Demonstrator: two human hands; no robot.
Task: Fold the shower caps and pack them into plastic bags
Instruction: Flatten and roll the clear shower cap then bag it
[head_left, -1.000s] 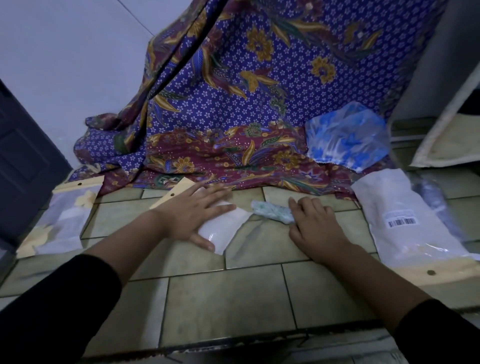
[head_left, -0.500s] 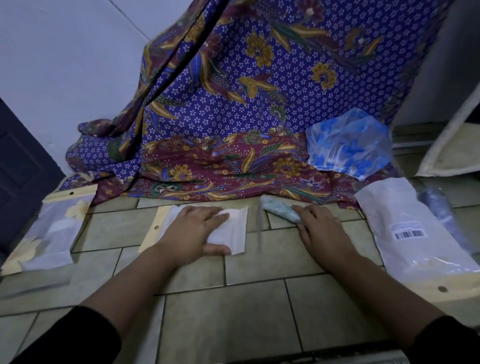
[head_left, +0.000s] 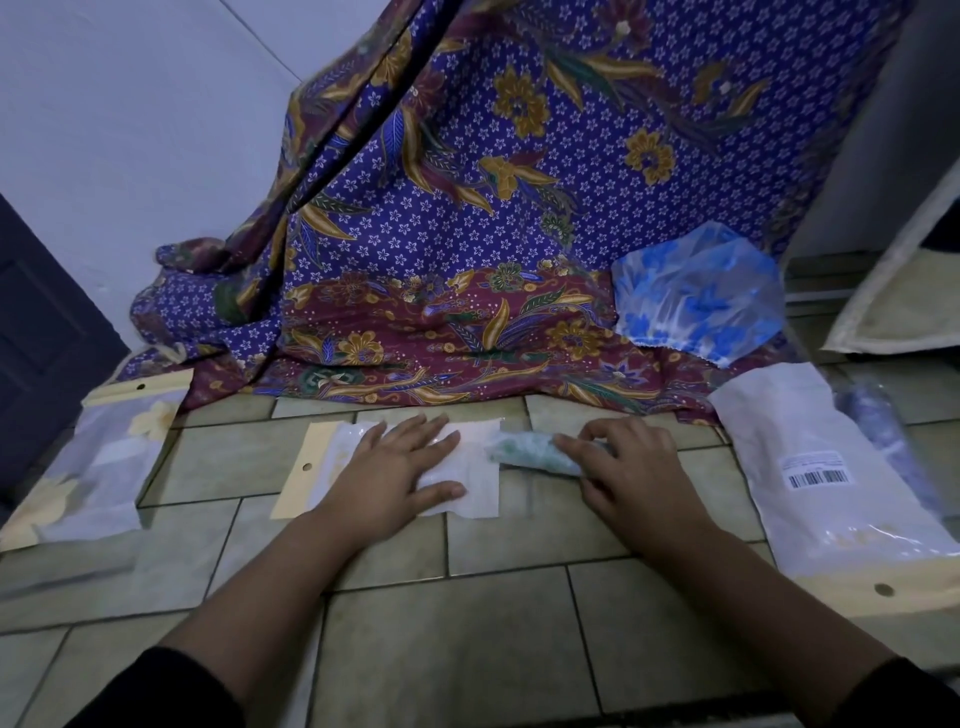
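A small white plastic bag with a tan header strip lies flat on the tiled floor. My left hand rests flat on it, fingers straight. A folded pale-green shower cap lies at the bag's right end. My right hand grips the cap's right part with curled fingers. A blue floral shower cap lies unfolded on the batik cloth at the back right.
A batik cloth hangs down onto the floor behind. One packed bag lies at the left. A larger white bag with a barcode label lies at the right. A dark door stands far left.
The white bag has been turned to lie level along the tiles, its header to the left. My right hand has brought the folded green cap to the bag's right end.
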